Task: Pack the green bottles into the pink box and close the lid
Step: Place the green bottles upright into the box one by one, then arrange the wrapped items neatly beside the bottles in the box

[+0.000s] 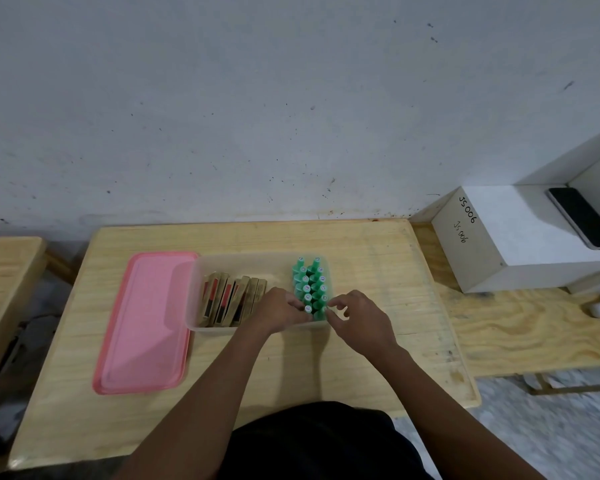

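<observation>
Far to my left the pink lid (142, 323) lies flat on the wooden table (361, 244), its right edge tucked just under the translucent box (201, 271). Inside the box, at its left end, a row of tan cartons (234, 299) stands on edge. My left hand (279, 311) reaches into the box, fingers curled and pinching the nearest bottle on the left column. The green bottles (310, 282) stand upright in two tight columns at the right end of the box. My right hand (359, 318) sits at the near right corner, thumb and forefinger closed on the last bottle of the right column (other fingers loosely bent). The risk, I think, is toppling: the bottles are slim and packed touching, so a sideways nudge while I seat these two could tip the whole column, and any bottle left leaning might stop the lid from closing.
</observation>
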Motion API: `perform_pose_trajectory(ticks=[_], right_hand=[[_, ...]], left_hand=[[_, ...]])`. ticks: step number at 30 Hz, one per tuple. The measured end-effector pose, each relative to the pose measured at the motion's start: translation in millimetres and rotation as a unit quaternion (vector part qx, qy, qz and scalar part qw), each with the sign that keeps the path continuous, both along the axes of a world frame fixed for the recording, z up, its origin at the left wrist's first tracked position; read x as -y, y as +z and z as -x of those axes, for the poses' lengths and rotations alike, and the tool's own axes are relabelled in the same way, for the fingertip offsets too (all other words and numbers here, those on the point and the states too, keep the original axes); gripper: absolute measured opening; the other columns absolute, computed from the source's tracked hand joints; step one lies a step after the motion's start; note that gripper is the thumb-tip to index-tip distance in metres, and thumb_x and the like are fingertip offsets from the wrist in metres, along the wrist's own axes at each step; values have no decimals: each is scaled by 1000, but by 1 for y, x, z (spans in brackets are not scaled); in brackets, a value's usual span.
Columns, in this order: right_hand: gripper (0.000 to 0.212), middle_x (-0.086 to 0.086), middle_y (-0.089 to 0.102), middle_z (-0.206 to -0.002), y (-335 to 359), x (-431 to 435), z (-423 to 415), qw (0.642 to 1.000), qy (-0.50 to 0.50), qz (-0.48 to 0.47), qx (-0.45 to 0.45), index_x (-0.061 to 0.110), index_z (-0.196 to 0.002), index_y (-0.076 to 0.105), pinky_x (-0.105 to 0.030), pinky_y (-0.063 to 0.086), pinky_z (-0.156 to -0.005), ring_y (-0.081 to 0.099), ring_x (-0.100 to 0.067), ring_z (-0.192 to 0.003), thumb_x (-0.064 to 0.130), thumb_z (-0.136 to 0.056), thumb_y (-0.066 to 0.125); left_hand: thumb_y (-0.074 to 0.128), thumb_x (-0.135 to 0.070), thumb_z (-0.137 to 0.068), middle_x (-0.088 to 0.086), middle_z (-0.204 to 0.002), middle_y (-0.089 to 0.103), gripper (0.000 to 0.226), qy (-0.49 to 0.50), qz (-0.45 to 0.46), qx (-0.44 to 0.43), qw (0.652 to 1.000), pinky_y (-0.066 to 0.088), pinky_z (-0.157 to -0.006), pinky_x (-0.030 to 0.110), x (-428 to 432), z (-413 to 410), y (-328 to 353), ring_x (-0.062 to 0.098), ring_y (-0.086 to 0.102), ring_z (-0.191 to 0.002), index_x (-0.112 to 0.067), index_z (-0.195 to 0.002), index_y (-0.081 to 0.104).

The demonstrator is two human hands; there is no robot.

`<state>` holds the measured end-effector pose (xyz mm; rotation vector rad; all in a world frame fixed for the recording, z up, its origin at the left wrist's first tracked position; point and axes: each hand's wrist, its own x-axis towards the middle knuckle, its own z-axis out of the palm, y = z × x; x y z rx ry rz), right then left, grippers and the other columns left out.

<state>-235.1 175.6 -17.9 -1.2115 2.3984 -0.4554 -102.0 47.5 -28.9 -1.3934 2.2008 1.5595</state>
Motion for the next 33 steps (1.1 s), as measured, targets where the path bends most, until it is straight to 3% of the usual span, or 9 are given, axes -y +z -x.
perform_pose_trajectory(ticks=[3,7,12,16,20,25,27,31,33], right_hand=[[20,16,58,-97,0,-2,0,1000,-2,10,9,39,-104,68,-21,41,-62,58,0,-81,47,-89,58],[21,12,60,-101,-2,1,0,998,-17,42,39,32,-107,69,-20,42,-65,59,-1,-84,40,-90,60],[25,10,59,-107,4,11,-4,996,-27,69,49,28,-114,67,-25,50,-72,60,-3,-86,35,-91,62],[26,9,61,-109,14,27,-16,995,4,94,-19,27,-115,68,-32,52,-77,61,-11,-95,35,-91,60],[27,6,61,-112,20,51,-38,994,65,86,5,26,-116,67,-30,50,-80,60,-12,-99,33,-90,60],[22,6,61,-100,21,82,-69,982,181,46,25,27,-109,70,-29,48,-76,58,-11,-94,32,-93,56],[22,4,63,-97,21,97,-82,975,219,23,29,26,-105,72,-31,48,-75,59,-14,-92,29,-92,55],[25,0,66,-101,12,126,-107,962,272,-25,-16,26,-104,73,-32,48,-74,60,-22,-95,29,-91,53],[24,-5,66,-100,7,140,-118,958,277,-47,-49,23,-99,74,-36,49,-75,59,-27,-97,31,-91,53]], left_hand=[[81,-32,-71,4,-98,75,36,-6,-12,-3,1000,47,-67,24,1,-2,3,16,67,-88,-13,-101,75],[82,-36,-70,0,-109,70,47,-8,-29,4,1000,44,-79,25,5,-6,11,13,62,-96,-13,-109,72],[79,-32,-73,-3,-87,75,28,-7,-52,-6,999,55,-78,31,18,-23,25,13,68,-80,-16,-96,75],[71,-32,-82,-2,-98,71,33,92,56,-48,993,53,-79,27,36,-55,39,14,67,-87,-15,-110,71],[63,-31,-89,5,-108,65,34,242,227,-26,943,43,-79,25,53,-94,39,16,59,-92,-15,-120,64],[59,-25,-92,14,-123,62,37,292,190,46,936,46,-93,34,63,-132,17,27,61,-107,-9,-125,60],[57,-23,-93,14,-112,70,29,271,175,52,945,47,-90,29,65,-138,10,24,65,-98,-5,-113,69],[57,-18,-92,14,-68,68,30,270,148,31,951,41,-56,15,69,-139,7,18,57,-57,-1,-71,71],[58,-16,-91,17,-70,68,28,269,122,20,955,45,-57,16,72,-141,8,20,58,-56,-4,-68,68]])
